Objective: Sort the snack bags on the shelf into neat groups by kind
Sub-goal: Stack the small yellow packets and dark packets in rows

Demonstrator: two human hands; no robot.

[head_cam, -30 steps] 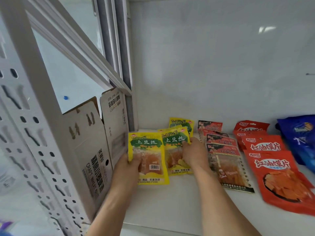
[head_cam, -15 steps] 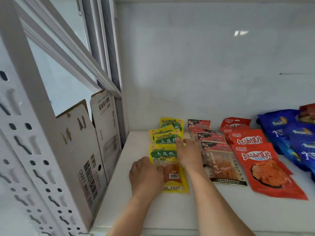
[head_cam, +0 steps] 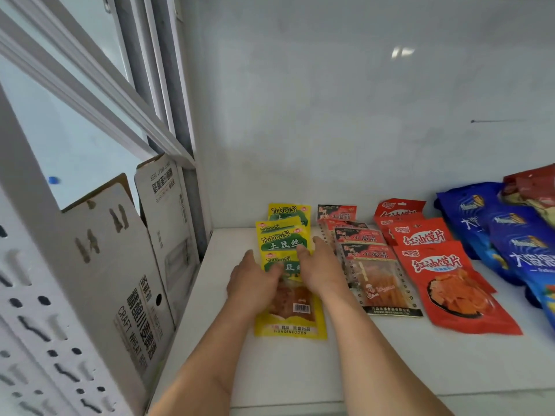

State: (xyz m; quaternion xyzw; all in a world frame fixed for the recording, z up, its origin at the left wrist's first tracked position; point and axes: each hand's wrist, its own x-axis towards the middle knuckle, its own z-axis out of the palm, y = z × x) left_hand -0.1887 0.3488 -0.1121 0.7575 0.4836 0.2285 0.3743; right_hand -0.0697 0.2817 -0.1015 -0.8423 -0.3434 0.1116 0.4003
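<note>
Head view, left hand (head_cam: 255, 280) and right hand (head_cam: 322, 267) resting flat with relaxed fingers on yellow TuDouSi potato-shred bags (head_cam: 289, 313), red clear-window snack bags (head_cam: 381, 283) just right of the right hand, white shelf (head_cam: 390, 361) beneath.

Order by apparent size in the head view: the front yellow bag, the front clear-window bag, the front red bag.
1. front red bag, largest.
2. front clear-window bag and front yellow bag: they look alike; both hands cover part of the yellow one, so no ranking.
</note>
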